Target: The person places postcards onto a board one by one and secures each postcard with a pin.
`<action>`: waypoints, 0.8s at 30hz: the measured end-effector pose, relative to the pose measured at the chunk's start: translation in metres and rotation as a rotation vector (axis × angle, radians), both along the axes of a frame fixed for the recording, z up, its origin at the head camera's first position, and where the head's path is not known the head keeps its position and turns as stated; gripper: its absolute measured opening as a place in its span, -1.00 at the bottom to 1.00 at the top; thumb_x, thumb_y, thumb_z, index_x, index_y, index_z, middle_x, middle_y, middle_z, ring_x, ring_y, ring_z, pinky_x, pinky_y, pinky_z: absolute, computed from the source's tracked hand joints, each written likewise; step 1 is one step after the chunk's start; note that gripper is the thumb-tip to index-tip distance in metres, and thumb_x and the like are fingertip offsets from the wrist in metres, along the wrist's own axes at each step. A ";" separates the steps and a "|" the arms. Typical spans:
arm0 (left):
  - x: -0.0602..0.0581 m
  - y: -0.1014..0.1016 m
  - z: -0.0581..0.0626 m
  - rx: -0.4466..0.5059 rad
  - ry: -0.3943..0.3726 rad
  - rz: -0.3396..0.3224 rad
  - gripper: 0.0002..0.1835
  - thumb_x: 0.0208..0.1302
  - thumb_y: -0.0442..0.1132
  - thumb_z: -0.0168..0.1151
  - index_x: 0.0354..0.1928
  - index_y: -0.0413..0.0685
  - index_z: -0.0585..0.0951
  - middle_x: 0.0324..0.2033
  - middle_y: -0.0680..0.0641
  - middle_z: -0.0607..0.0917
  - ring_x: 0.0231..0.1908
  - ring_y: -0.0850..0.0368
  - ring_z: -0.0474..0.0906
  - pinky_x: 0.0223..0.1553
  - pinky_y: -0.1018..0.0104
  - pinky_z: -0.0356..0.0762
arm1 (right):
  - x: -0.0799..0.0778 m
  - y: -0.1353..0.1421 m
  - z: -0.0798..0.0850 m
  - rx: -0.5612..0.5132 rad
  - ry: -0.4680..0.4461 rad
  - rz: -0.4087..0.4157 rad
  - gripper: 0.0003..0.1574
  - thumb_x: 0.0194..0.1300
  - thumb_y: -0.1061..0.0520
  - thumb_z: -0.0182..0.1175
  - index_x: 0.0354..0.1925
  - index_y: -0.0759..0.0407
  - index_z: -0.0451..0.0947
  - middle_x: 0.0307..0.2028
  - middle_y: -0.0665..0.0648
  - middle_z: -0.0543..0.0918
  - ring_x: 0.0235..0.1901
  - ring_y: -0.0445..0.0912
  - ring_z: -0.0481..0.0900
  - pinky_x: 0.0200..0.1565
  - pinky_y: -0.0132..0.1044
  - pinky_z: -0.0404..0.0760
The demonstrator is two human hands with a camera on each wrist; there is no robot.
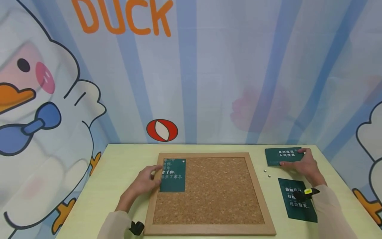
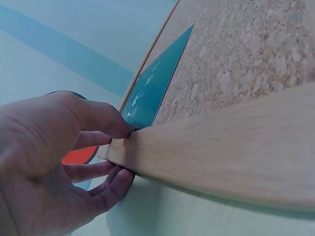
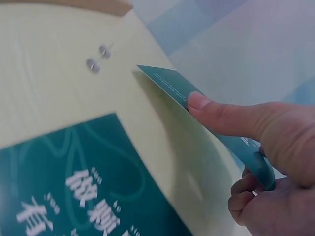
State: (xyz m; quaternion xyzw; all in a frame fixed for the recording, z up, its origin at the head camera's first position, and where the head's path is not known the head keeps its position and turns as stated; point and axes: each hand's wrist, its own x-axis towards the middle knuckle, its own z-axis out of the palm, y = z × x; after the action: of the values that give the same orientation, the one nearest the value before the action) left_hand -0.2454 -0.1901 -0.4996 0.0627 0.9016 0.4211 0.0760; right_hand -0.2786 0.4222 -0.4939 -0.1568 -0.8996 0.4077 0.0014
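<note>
A wood-framed cork board lies on the table. One green card with white characters is on its upper left, a small silver pin at the card's top right corner. My left hand grips the left side of the wooden frame, thumb on top and fingers against the outer side. At the table's back right, my right hand holds a second green card. In the right wrist view that card is tilted up off the table and bent near the fingers.
Another green card lies on the table right of the board, partly behind the right wrist's camera. Two silver thumbtacks sit between board and cards. A printed duck curtain stands behind the table.
</note>
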 end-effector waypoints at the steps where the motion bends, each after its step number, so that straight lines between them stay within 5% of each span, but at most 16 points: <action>1: 0.000 0.000 0.000 0.001 -0.001 0.000 -0.36 0.28 -0.41 0.35 0.42 -0.25 0.47 0.39 -0.35 0.41 0.16 -0.34 0.56 -0.01 -0.10 0.65 | 0.000 -0.001 0.002 -0.011 0.004 -0.009 0.56 0.12 -0.23 0.57 0.56 0.38 -0.27 0.40 0.73 0.01 0.29 0.56 0.14 0.25 0.48 0.26; 14: -0.001 0.000 0.000 -0.002 -0.007 0.003 -0.35 0.28 -0.41 0.34 0.42 -0.25 0.46 0.39 -0.36 0.41 0.17 -0.35 0.55 0.04 -0.13 0.63 | -0.006 -0.048 0.034 -0.265 0.147 0.054 0.46 0.26 -0.11 0.51 0.56 0.30 -0.35 0.49 0.64 -0.16 0.40 0.51 0.06 0.31 0.41 0.22; 24: -0.001 0.000 -0.003 0.014 -0.006 0.003 -0.35 0.27 -0.42 0.32 0.43 -0.25 0.45 0.39 -0.35 0.40 0.16 -0.32 0.56 0.00 -0.08 0.65 | -0.009 -0.100 0.045 -0.280 0.119 0.061 0.49 0.18 -0.17 0.56 0.57 0.25 -0.29 0.52 0.59 -0.09 0.41 0.44 0.12 0.33 0.36 0.24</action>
State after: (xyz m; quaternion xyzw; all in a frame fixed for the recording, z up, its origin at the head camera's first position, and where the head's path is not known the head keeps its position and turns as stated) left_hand -0.2469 -0.1903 -0.5030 0.0608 0.8986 0.4276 0.0777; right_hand -0.2874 0.3223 -0.4486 -0.1037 -0.8365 0.5376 0.0205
